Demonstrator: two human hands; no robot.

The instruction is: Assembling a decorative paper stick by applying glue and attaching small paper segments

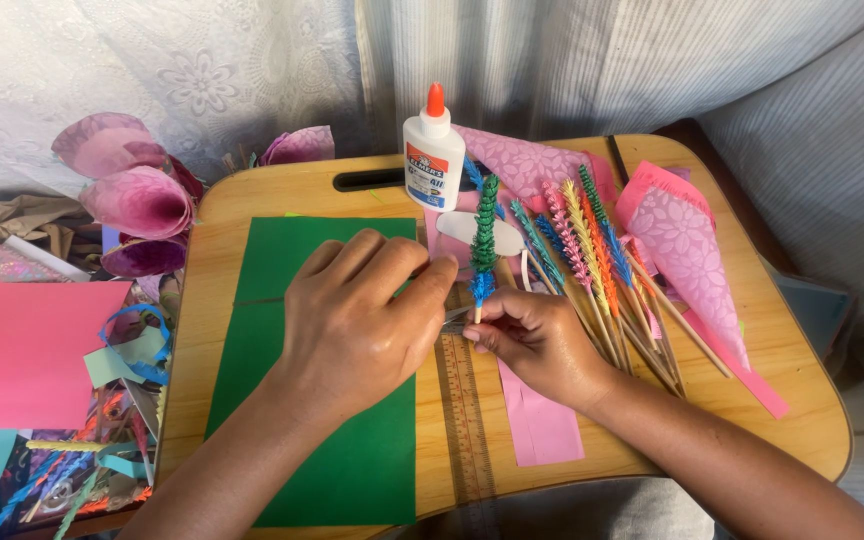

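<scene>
My right hand [537, 340] pinches the bottom of a thin stick wrapped in green and blue fringed paper [485, 240], held upright over the wooden lap table [282, 195]. My left hand [357, 315] rests on a green paper sheet [352, 470], with its fingertips close to the stick's blue lower end. Whether the left fingers pinch anything is hidden. A clear ruler [467, 420] lies under both hands.
A white glue bottle with an orange cap [433, 150] stands at the table's back. Several finished fringed sticks [592, 260] and pink patterned paper cones [687, 255] lie at right. A pink strip [542, 425] lies beside the ruler. Paper scraps and pink sheets [22, 350] pile up at left.
</scene>
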